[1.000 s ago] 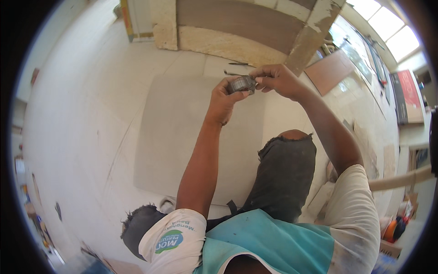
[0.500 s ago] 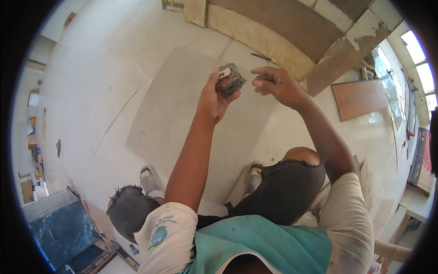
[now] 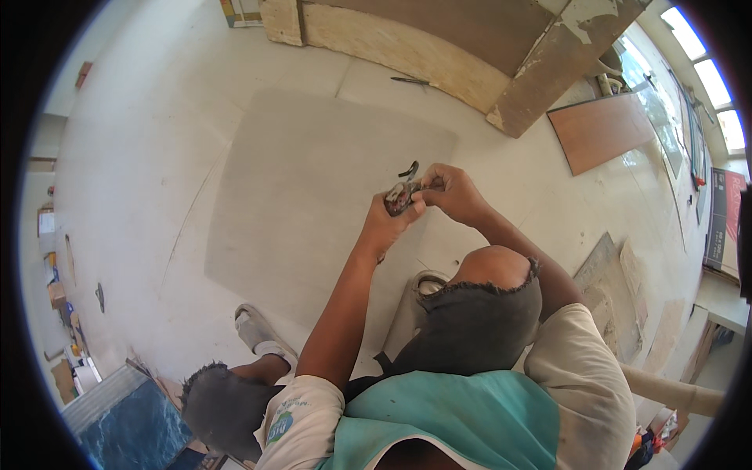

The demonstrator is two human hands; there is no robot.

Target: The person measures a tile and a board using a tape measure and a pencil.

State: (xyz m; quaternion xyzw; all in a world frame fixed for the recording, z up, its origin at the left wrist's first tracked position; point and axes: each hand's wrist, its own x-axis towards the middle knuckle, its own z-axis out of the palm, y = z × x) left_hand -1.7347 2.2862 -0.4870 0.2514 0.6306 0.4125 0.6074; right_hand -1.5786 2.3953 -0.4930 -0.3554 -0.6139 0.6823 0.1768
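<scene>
My left hand (image 3: 386,225) is closed around a small dark roundish bundle (image 3: 399,198) with red and pale patches; I cannot make out its exact kind. A black curled strip (image 3: 408,170) sticks up at its far side. At the bundle's right edge, my right hand (image 3: 453,193) pinches with thumb and fingers, touching it; the pinched part is mostly hidden. Both hands are held above a large grey square sheet (image 3: 274,180) on the pale floor.
A large brown wooden structure (image 3: 439,39) stands at the far side, with a thin dark tool (image 3: 410,80) on the floor beside it. Brown board (image 3: 603,131) lies at the right. Blue marbled panels (image 3: 133,423) are at the lower left, flat offcuts (image 3: 611,298) near my right arm.
Both hands have come lower and nearer to me. My right hand, apart from the bundle before, now pinches its edge. A black curled strip now shows above it. The view has shifted.
</scene>
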